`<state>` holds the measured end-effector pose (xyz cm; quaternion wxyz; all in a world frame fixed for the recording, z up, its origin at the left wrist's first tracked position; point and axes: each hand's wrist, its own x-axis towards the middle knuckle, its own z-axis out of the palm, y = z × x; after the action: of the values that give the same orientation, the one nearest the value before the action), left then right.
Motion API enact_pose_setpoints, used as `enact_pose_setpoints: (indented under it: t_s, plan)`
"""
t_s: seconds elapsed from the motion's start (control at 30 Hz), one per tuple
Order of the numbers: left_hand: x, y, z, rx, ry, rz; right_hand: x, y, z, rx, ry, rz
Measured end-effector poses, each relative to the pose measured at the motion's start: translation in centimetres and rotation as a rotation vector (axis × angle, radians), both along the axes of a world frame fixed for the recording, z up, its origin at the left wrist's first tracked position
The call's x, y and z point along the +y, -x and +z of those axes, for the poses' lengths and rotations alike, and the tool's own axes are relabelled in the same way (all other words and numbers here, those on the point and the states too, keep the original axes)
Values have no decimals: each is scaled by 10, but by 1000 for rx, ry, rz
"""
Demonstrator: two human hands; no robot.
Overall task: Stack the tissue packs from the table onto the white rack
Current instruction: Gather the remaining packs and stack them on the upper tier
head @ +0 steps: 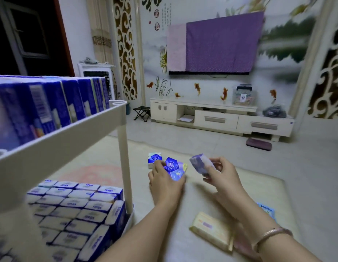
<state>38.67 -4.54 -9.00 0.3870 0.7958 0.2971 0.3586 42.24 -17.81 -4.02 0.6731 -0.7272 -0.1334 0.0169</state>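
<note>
- The white rack (pixel 73 133) stands left of my fingers, both shelves lined with blue packs.
- My left hand (pixel 165 179) is closed around a blue tissue pack (pixel 174 168).
- My right hand (pixel 220 172) pinches another pack (pixel 199 163) by its end.
- One small pack (pixel 154 157) lies just beyond my left fingertips.

left hand (pixel 165 178) gripping, right hand (pixel 219 172) gripping
</note>
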Motion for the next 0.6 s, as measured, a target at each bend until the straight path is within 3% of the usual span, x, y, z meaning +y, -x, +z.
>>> enact_pose_setpoints:
  t_s: [0.1, 0.27, 0.5, 0.6]
  plan:
    - [-19, 15, 18, -90, 164, -34, -35, 31, 22, 139, -196, -3]
    - [-61, 46, 67, -220, 222, -307, -74, 81, 37, 235, -484, -68]
    - [-90, 125, 116, -282, 238, -572, -92, 147, 49, 245, -504, -152]
    - [-92, 165, 136, -298, 153, -682, -98, 167, 63, 236, -444, -205]
